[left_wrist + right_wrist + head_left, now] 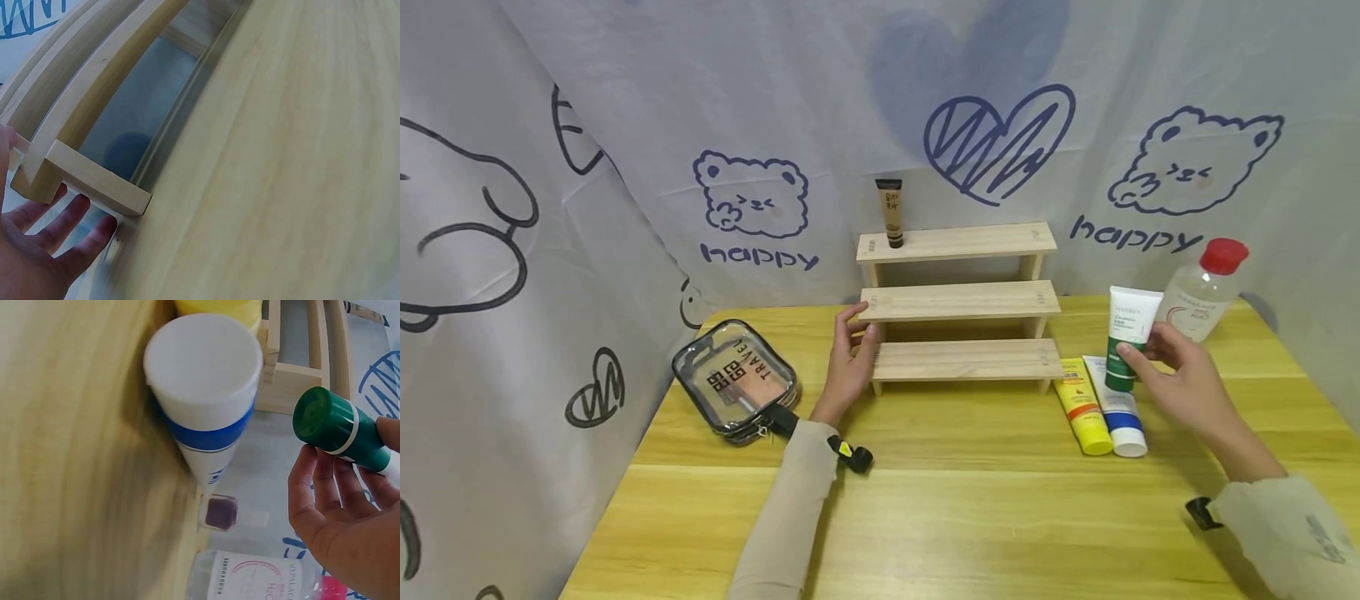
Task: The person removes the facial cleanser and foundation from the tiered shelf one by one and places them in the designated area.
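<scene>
Right beside rack edge (871,333), left hand (850,367).

Left hand (850,362) lies open, fingers straight; right hand (1180,379) curls, gripping.

The room is bright and evenly lit, soft light from above. The table (970,517) carries a mild sheen and only faint shadows beneath the arms and under the wooden shelf (958,304). The head view is sharp, though its edges bow outward. Both wrist views are softer: the tabletop smears into blur close to the lens, the shelf rails curve strongly, and the white tube (203,394) looks swollen and hazy.
</scene>
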`<state>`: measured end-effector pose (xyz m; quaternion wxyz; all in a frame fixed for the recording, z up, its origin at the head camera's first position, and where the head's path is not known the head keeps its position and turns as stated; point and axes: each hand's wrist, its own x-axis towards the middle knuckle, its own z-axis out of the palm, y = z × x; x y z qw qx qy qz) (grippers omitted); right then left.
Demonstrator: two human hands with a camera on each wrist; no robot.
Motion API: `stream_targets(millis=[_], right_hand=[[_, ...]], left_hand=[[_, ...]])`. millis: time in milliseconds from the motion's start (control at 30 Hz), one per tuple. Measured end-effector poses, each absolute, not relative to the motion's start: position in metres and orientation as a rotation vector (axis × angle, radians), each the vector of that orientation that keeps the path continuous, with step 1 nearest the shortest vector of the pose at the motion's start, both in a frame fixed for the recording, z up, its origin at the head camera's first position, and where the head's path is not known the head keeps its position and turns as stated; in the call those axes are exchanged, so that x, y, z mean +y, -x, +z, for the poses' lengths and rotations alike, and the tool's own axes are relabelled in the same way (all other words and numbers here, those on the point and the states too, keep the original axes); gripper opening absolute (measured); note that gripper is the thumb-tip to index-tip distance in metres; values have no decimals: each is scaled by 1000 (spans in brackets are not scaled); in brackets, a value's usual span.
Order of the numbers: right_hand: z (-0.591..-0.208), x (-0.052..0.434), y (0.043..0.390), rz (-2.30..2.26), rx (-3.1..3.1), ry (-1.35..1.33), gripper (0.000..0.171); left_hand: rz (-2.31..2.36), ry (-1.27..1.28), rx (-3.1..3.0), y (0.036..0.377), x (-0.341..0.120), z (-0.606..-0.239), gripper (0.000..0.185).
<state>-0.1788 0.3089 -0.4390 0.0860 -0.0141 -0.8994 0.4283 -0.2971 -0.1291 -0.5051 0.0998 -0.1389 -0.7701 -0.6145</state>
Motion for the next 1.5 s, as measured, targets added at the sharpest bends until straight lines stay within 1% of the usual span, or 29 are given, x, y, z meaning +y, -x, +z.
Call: stream_targets(millis=[300,700,1100,1300,1500], right_hand=[[-450,317,175,1295,-2721,107,68],[-464,334,170,1244,-2787,214,72],[-477,354,171,1210,-2887,326,80],[-479,360,171,1147,-2954,335,81],[-479,366,170,1138,-3053,359,89]], left_hand=[[-1808,410,-2288,297,-130,-504,44],[-1807,414,-2297,297,-131,-504,45],[-1804,417,-2296,297,-130,-506,45],[-1809,419,-2295,299,-130,-506,45],[-1822,421,-2288,298,-131,-507,45]])
